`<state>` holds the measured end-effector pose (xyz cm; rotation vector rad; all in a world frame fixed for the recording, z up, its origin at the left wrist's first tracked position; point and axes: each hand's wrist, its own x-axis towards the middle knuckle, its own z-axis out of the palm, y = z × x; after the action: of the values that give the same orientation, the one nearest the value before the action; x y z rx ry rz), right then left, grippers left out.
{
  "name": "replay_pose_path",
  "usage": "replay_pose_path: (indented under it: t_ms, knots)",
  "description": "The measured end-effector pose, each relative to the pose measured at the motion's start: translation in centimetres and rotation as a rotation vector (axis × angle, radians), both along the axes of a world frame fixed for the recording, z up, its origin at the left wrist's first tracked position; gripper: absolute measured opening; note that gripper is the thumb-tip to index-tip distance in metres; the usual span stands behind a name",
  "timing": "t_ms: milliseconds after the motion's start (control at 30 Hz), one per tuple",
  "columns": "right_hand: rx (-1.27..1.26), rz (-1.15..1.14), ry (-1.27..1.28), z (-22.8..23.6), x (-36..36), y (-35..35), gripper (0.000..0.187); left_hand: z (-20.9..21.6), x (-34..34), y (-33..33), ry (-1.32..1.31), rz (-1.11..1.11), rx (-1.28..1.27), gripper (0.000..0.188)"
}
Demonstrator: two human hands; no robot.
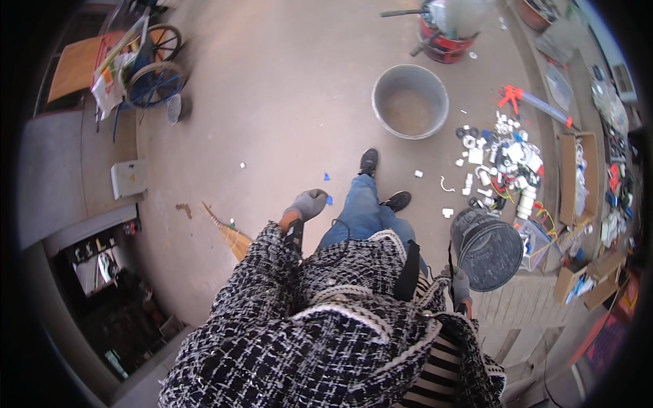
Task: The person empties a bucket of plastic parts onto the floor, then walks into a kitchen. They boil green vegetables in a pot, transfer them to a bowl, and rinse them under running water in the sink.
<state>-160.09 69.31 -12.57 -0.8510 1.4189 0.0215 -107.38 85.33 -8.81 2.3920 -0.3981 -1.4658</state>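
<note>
I stand on a concrete floor in a black-and-white tweed jacket, blue jeans and black shoes. My left hand (pixel 309 202), in a grey glove, hangs in front of my left thigh with its fingers curled and nothing visible in it. My right hand (pixel 461 284), also in a grey glove, is down at my right side, closed on the thin wire handle of a black bucket (pixel 486 248) that hangs beside my right leg. What the bucket holds cannot be seen.
A round metal tub (pixel 410 100) stands ahead, with a red bucket (pixel 445 41) beyond it. White pipe fittings (pixel 503 160) and open cardboard boxes (pixel 575 177) lie to the right. A broom (pixel 228 234) lies at my left; a wheeled cart (pixel 153 68) stands far left.
</note>
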Motion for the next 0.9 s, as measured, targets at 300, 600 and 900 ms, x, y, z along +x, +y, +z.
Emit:
replay_pose_path:
  t_ms: [300,600,900]
  knots:
    - [-0.074,0.184,0.067,2.2,4.4,-5.5,0.023,0.8,-0.4,3.4,-0.031,0.079,0.142,0.034]
    - [-0.285,0.539,0.097,5.6,11.7,-9.9,0.023,0.2,-1.0,5.7,-0.01,0.146,0.143,0.037]
    - [-0.112,0.418,0.054,2.6,10.3,-8.8,0.021,-0.6,-0.1,7.4,-0.04,0.155,0.103,0.035]
